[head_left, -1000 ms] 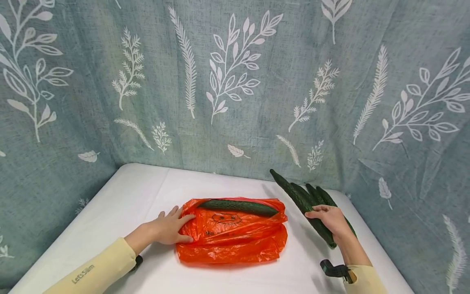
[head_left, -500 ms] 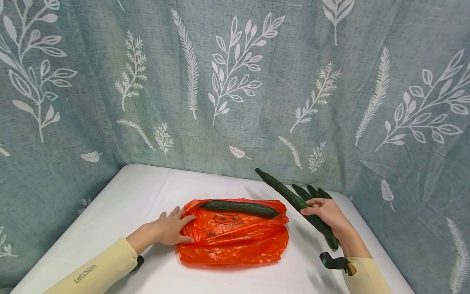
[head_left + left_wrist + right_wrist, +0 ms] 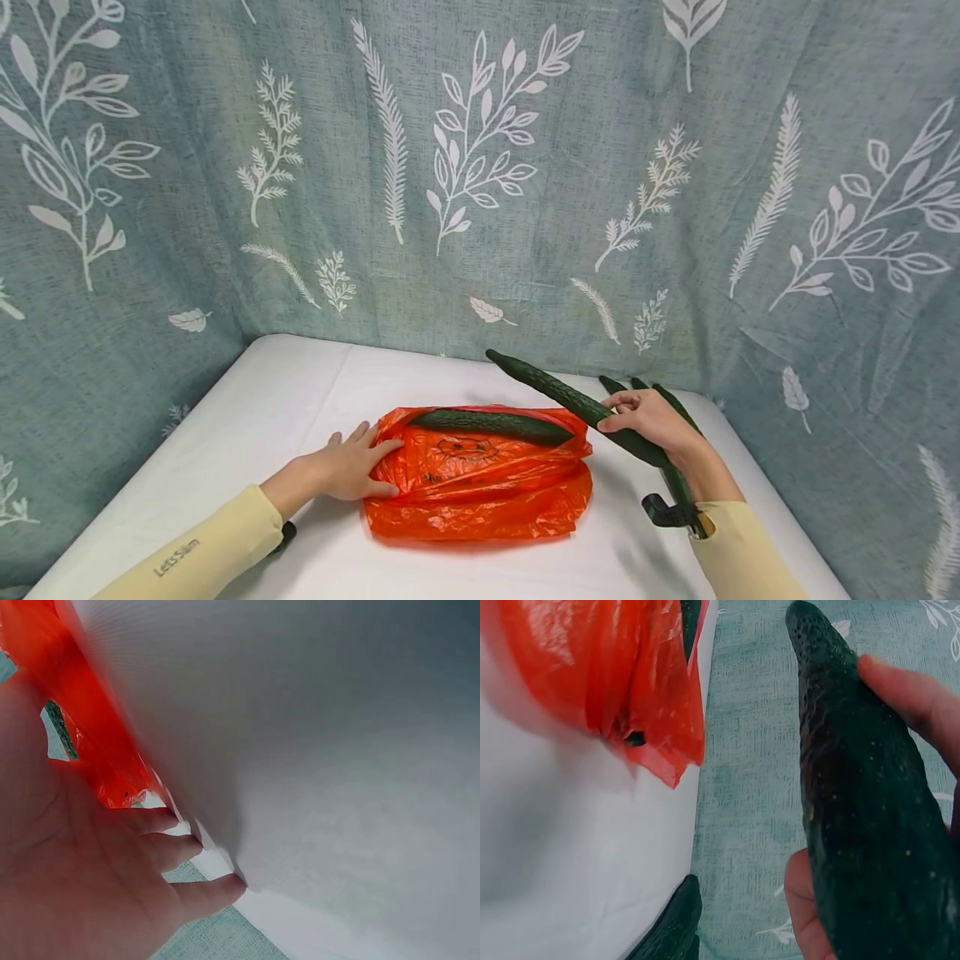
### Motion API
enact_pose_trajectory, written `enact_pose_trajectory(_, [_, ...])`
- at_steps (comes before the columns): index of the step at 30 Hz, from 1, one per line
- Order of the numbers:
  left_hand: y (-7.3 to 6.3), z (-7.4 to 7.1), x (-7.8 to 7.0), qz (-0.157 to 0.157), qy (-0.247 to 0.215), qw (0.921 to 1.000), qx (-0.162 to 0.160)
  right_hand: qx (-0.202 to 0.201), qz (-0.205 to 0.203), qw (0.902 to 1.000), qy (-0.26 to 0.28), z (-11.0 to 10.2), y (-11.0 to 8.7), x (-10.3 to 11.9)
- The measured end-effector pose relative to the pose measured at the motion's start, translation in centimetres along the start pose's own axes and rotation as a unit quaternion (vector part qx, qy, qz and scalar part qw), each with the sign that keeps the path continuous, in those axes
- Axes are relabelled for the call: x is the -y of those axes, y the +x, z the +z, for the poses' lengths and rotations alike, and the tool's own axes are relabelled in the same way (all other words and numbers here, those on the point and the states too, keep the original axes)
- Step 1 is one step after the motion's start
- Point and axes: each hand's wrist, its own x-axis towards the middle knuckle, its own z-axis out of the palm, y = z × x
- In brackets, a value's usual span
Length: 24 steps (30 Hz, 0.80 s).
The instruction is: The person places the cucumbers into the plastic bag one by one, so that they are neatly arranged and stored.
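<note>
An orange-red plastic bag (image 3: 472, 500) lies on the white table, with one cucumber (image 3: 491, 423) showing in its opening. My left hand (image 3: 348, 467) rests on the bag's left end with fingers spread; in the left wrist view its fingertips (image 3: 229, 889) touch the table beside the red plastic. My right hand (image 3: 648, 421) grips a long dark-green cucumber (image 3: 555, 387) around its middle, raised above the table to the right of the bag. Its tip points up and left, over the bag's far edge. The right wrist view shows the thumb and fingers on opposite sides of this cucumber (image 3: 862, 802).
Several more cucumbers (image 3: 678, 408) lie at the table's right side, partly hidden behind my right hand and wrist. A leaf-patterned grey-green cloth (image 3: 480, 167) hangs around the far and side edges of the white table (image 3: 300, 392).
My right hand has lifted one cucumber off the group at the right and carried it left toward the bag, tilting it flatter. My left hand stays on the bag.
</note>
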Motion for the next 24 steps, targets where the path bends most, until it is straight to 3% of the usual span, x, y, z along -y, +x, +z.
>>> enact_pose_trajectory(9, [-0.1, -0.1, 0.0, 0.001, 0.0, 1.0, 0.0, 0.041, -0.057, 0.9976, 0.0, 0.5, 1.4, 1.0])
enact_pose_trajectory(17, [0.0, -0.1, 0.0, 0.002, 0.001, 1.0, -0.001, 0.08, -0.074, 0.994, 0.005, 1.1, 2.4, 1.6])
enact_pose_trajectory(24, [0.1, 0.1, 0.1, 0.001, 0.005, 1.0, -0.002, 0.114, -0.113, 0.9871, 0.005, 1.7, 3.1, 2.3])
